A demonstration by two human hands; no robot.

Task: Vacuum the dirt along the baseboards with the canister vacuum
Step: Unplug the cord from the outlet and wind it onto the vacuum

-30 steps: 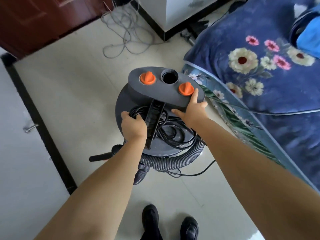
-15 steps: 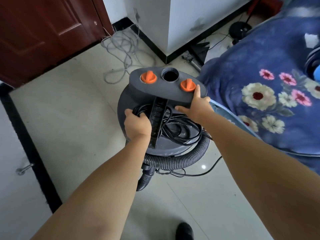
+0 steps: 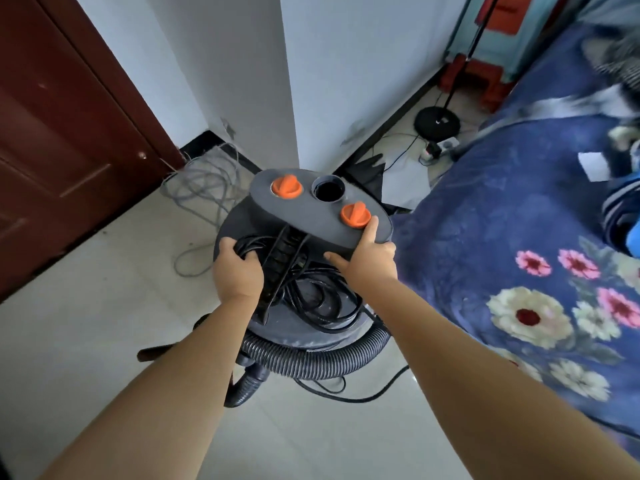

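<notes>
Canister vacuum (image 3: 304, 306) stands on the tiled floor (image 3: 104, 323), between the wall corner and the floral bedspread (image 3: 519, 237). Left hand (image 3: 237, 271): fingers curled over the coiled black power cord (image 3: 311, 296) on the lid, left of the carry handle (image 3: 280, 268); grip on the cord confirmed. Right hand (image 3: 369, 259): thumb extended up onto the grey top panel (image 3: 318, 216), touching the base of the near orange knob (image 3: 355, 214); fingers wrapped under the panel's edge. Corrugated hose (image 3: 311, 358) loops round the canister's near side. Black baseboard (image 3: 388, 133) runs along the wall behind. Loose grey cable (image 3: 204, 188) lies by the door (image 3: 62, 133).
</notes>
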